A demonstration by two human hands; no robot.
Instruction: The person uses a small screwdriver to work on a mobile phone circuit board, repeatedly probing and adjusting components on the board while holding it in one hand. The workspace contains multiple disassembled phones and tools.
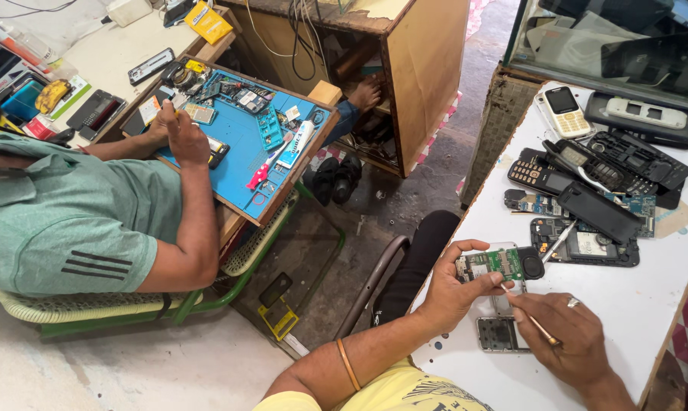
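Observation:
My left hand grips a small green phone circuit board by its left end, just above the white table. Fingers of my right hand pinch a thin tool, and its tip touches the board's lower edge. Under the board lies an opened phone frame with a keypad part.
Several dismantled phones and covers lie on the table beyond my hands. A glass case stands at the far edge. To the left, another person in a green shirt works over a blue mat on a wooden desk.

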